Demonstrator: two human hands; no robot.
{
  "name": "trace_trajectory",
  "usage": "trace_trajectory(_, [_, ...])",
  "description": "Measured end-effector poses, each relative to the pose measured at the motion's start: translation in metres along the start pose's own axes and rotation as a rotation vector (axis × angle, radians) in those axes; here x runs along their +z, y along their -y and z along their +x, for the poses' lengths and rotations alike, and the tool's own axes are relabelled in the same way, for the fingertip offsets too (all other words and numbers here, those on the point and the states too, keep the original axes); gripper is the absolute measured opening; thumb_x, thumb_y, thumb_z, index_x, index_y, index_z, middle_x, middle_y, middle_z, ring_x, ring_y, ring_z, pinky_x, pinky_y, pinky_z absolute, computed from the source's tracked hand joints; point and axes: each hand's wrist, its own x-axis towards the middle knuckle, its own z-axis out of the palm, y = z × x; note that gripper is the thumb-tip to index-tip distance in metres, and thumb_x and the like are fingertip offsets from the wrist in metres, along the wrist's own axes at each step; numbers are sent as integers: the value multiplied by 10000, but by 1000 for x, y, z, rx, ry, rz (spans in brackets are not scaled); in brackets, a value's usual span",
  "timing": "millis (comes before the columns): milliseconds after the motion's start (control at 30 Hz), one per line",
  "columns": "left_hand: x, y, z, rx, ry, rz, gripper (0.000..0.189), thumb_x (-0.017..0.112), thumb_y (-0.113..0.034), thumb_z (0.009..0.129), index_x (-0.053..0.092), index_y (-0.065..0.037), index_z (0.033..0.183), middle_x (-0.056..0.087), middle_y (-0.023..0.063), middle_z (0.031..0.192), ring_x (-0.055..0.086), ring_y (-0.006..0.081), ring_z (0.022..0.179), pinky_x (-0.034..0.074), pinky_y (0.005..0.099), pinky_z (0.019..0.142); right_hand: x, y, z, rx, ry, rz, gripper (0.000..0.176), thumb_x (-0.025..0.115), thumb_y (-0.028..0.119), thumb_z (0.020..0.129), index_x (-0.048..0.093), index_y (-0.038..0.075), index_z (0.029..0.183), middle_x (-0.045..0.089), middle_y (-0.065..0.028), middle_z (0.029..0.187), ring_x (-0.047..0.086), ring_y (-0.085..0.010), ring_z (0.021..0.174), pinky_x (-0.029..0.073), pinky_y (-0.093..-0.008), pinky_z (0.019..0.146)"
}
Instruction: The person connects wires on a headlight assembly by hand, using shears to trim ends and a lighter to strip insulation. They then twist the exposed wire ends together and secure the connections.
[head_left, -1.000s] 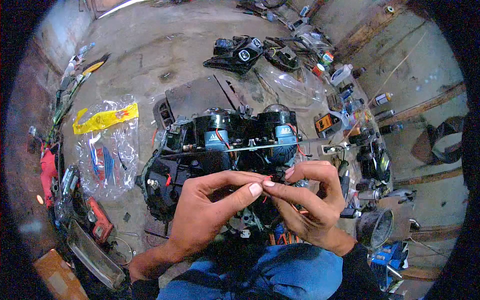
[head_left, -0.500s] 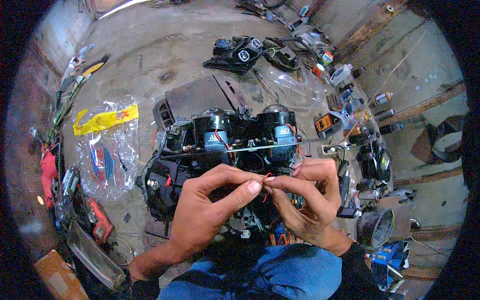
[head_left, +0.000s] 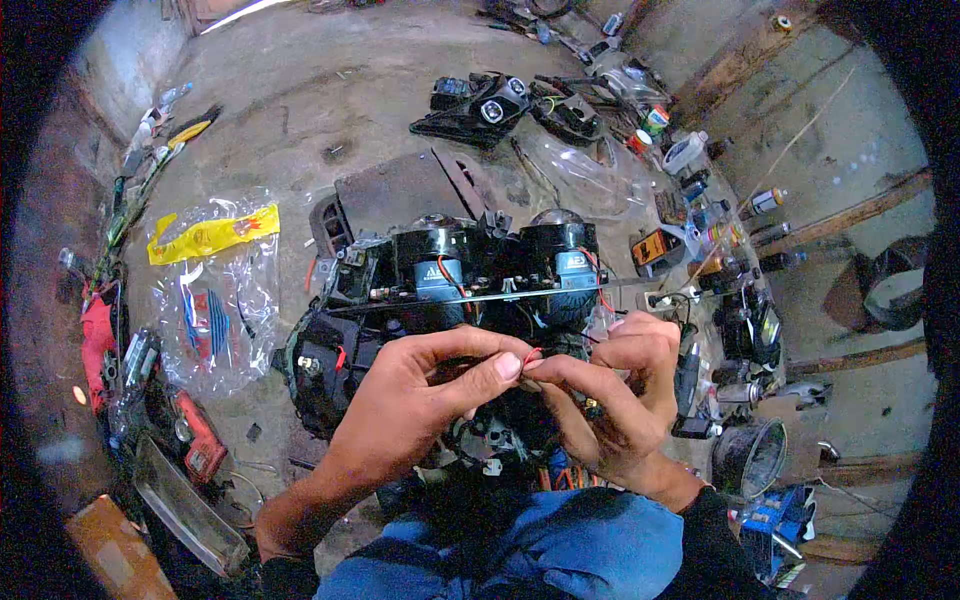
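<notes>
While red wire [head_left: 531, 354] is pinched between fingers [head_left: 505, 368] of left hand [head_left: 415, 405] and right hand [head_left: 622, 395], over headlight assembly [head_left: 470, 280] mid-floor: ends probably best held short, tension kept gentle.

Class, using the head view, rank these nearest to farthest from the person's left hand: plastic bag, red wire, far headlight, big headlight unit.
1. red wire: pinched at the left hand fingertips.
2. big headlight unit: just ahead, beneath it.
3. plastic bag: on the floor, left.
4. far headlight: top of view, well ahead.
</notes>
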Motion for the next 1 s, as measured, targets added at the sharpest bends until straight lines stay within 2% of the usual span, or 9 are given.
trace_trajectory(200, [12, 6, -4, 0, -115, -39, 259, 683, -208, 1050, 721, 15, 1177, 724, 25, 1058, 639, 86, 1009, 512, 250, 901, 9, 2, -4, 88, -17, 6, 304, 917, 68, 685, 814, 119, 967, 509, -17, 837, 498, -232, 804, 416, -362, 700])
trace_trajectory(333, [36, 23, -4, 245, -280, -36, 169, 665, -171, 1051, 675, -17, 1118, 676, 45, 1098, 620, 104, 916, 524, 285, 815, 9, 13, -7, 299, 22, 82, 230, 885, 55, 760, 783, 75, 966, 526, -34, 816, 494, -226, 783, 405, -361, 688])
trace_trajectory(467, [46, 36, 0, 482, -406, 314, 122, 639, -106, 1038, 638, 3, 1093, 597, 114, 980, 639, 197, 873, 522, 315, 782, 2, 17, -5, 395, 93, 114, 195, 846, 76, 818, 763, 55, 993, 545, -56, 812, 505, -231, 777, 414, -370, 695])
trace_trajectory(600, [45, 43, 8, 734, -497, 652, 100, 641, -69, 1023, 609, -9, 1096, 604, 143, 987, 648, 275, 851, 546, 366, 747, -13, 15, 6, 538, 282, 210, 170, 795, 138, 902, 749, 41, 1034, 572, -90, 827, 540, -246, 798, 431, -374, 711])
trace_trajectory(700, [48, 54, 13, 838, -538, 750, 138, 652, -51, 1012, 580, -21, 1126, 620, 145, 1011, 666, 298, 828, 566, 382, 676, -18, 8, 7, 698, 406, 467, 209, 740, 137, 983, 709, -38, 1092, 586, -35, 904, 550, -101, 846, 438, -238, 725])
trace_trajectory(733, [49, 59, 15, 868, -541, 754, 159, 655, -45, 1009, 569, -24, 1141, 626, 141, 1020, 673, 296, 819, 570, 381, 648, -21, 5, 9, 790, 466, 555, 239, 704, 170, 1025, 701, -52, 1113, 615, -3, 923, 580, -67, 915, 470, -226, 798])
trace_trajectory(800, [47, 69, 18, 929, -565, 810, 207, 661, -36, 1004, 541, -29, 1172, 639, 129, 1042, 694, 284, 786, 570, 352, 562, -27, 2, 19, 1000, 592, 748, 237, 704, 228, 1027, 730, -3, 1071, 628, 32, 852, 546, -57, 792, 427, -251, 701])
trace_trajectory(900, [51, 68, 14, 898, -558, 808, 130, 586, -41, 1036, 510, -27, 1140, 611, 160, 1018, 658, 292, 833, 565, 392, 725, -28, -16, 29, 1117, 783, 939, 263, 695, 309, 1036, 764, 55, 1039, 598, 114, 794, 464, -3, 692, 366, -228, 617])
trace_trajectory(1000, [52, 71, 16, 889, -578, 815, 103, 568, -59, 1048, 514, -30, 1131, 598, 158, 1019, 646, 294, 832, 553, 383, 729, -29, -27, 34, 1195, 915, 1001, 286, 693, 355, 1030, 780, 83, 1046, 623, 109, 810, 454, 0, 683, 343, -223, 606])
